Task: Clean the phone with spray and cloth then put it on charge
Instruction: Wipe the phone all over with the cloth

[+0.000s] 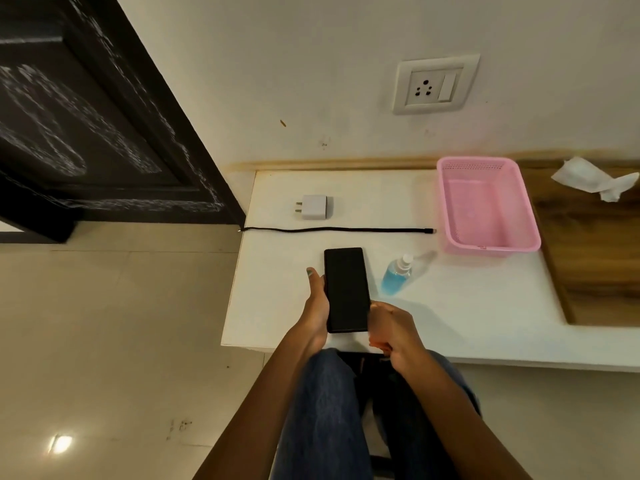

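White bench (277,306) against wall | white charger adapter (314,207) near back | black cable (337,230) stretched straight across | blue spray bottle (397,274) lying tilted | pink basket (486,206) at right | crumpled white cloth (595,180) on the wooden section (595,258).

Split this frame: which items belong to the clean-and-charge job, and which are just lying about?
Job items:
phone, held in the left hand, right hand at its lower edge
spray bottle
crumpled white cloth
charger adapter
black cable
wall socket

Lying about:
pink basket
dark door
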`<action>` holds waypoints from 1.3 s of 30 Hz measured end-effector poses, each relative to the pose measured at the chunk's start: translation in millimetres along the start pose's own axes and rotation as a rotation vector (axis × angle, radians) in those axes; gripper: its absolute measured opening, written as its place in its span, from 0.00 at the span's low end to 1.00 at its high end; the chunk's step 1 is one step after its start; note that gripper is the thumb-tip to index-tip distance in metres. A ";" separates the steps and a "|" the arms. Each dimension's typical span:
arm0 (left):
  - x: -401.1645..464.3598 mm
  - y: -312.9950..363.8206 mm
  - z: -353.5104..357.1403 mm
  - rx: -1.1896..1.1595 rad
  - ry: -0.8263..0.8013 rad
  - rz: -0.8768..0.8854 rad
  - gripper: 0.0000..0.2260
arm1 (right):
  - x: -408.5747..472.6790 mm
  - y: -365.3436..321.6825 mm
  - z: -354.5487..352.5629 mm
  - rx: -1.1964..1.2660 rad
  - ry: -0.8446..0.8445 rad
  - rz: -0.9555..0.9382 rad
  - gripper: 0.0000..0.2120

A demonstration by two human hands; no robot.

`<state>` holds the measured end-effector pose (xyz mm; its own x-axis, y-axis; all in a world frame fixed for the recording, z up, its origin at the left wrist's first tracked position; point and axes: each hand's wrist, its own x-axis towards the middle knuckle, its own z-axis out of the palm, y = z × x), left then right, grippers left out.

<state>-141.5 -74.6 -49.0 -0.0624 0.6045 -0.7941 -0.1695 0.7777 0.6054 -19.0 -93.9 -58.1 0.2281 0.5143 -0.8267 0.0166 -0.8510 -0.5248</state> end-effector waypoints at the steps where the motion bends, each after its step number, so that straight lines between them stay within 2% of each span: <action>1: 1.5 -1.2 0.7 -0.002 0.011 0.002 0.35 | 1.2 1.5 0.0 0.003 -0.004 0.000 0.17; 6: 1.0 -6.6 8.5 -0.030 0.067 0.049 0.34 | 1.1 7.2 -0.5 0.118 0.002 -0.026 0.18; 18: -19.7 -2.3 8.4 -0.022 0.092 0.105 0.34 | -8.0 3.4 0.0 0.031 0.040 -0.160 0.17; 21: -30.4 4.6 8.9 -0.017 0.122 0.127 0.31 | -14.5 0.3 -4.7 0.147 -0.008 -0.131 0.17; 24: -43.5 6.8 10.6 0.014 0.156 0.214 0.24 | -28.2 -1.0 -17.3 0.390 -0.190 -0.096 0.17; 27: -60.0 -0.4 15.0 0.027 0.082 0.282 0.20 | -40.8 0.8 -32.3 0.495 -0.218 -0.200 0.16; 29: -70.1 -6.7 22.4 0.039 -0.016 0.254 0.18 | -46.8 -1.0 -45.4 0.458 -0.178 -0.280 0.13; 33: -79.4 -14.0 44.4 0.129 -0.203 0.175 0.13 | -41.9 -6.0 -75.3 0.187 -0.053 -0.412 0.13; 39: -74.6 -13.1 80.3 0.299 -0.321 0.124 0.21 | -5.0 -4.7 -106.8 -0.080 0.193 -0.535 0.14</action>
<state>-55.7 -116.1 6.6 0.2517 0.6824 -0.6862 0.1139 0.6832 0.7213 83.7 -103.7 -29.8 0.3410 0.8532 -0.3947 0.2502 -0.4871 -0.8367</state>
